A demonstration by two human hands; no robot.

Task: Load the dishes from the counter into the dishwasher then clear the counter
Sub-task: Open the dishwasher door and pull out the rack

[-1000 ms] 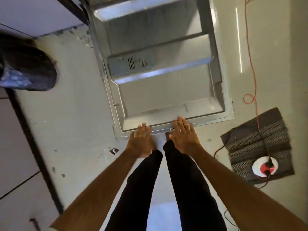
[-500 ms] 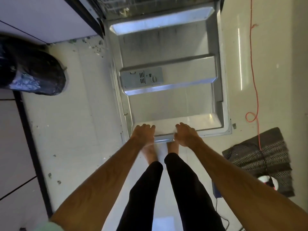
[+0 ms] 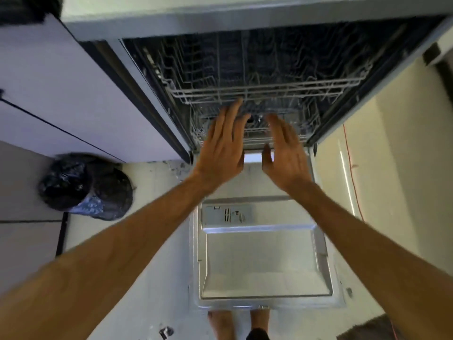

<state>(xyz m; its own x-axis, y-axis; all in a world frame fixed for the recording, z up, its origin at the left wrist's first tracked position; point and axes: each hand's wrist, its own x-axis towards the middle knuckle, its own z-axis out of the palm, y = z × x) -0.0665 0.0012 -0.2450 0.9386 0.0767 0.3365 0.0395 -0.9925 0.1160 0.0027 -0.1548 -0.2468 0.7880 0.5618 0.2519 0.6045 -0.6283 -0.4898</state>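
Observation:
The dishwasher door (image 3: 264,261) lies fully open and flat in front of me, its steel inner face up. Above it the tub shows an upper wire rack (image 3: 264,92) and a lower wire rack (image 3: 255,132), both pushed in; I see no dishes in them. My left hand (image 3: 223,148) and my right hand (image 3: 285,153) reach forward side by side, fingers spread, holding nothing. Their fingertips are at the front of the lower rack; whether they touch it I cannot tell. No counter dishes are in view.
A black rubbish bag (image 3: 85,185) sits on the floor at the left, below white cabinet fronts (image 3: 61,94). A red cable (image 3: 353,182) runs down the floor on the right. A dark mat corner (image 3: 382,330) shows at bottom right. My bare feet (image 3: 220,325) stand at the door's edge.
Both hands left the door's front edge and moved up and forward to the lower rack, opening flat. The view tilted up, so the tub and racks came into sight.

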